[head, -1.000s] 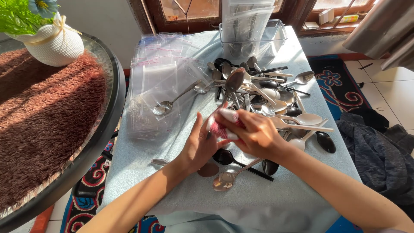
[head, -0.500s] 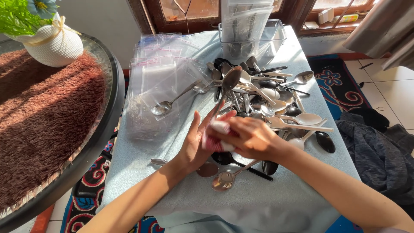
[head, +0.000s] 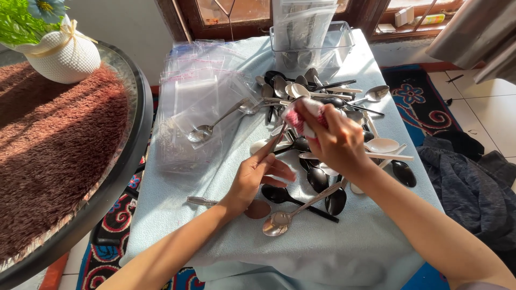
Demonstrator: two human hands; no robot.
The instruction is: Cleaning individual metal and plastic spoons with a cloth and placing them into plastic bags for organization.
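Left hand (head: 257, 174) pinching a spoon (head: 277, 140) by its handle, right hand (head: 332, 140) clenched around a cloth (head: 302, 119), above scattered cutlery (head: 322, 102).

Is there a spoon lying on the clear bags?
Yes, a metal spoon lies on the pile of clear bags, left of both hands.

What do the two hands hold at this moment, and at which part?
The left hand pinches a metal spoon by its handle. The right hand holds a white-and-red cloth, bunched around the spoon's upper end.

left hand (head: 258, 177) on a spoon handle (head: 275, 140), right hand (head: 332, 140) with a cloth (head: 302, 117) over it
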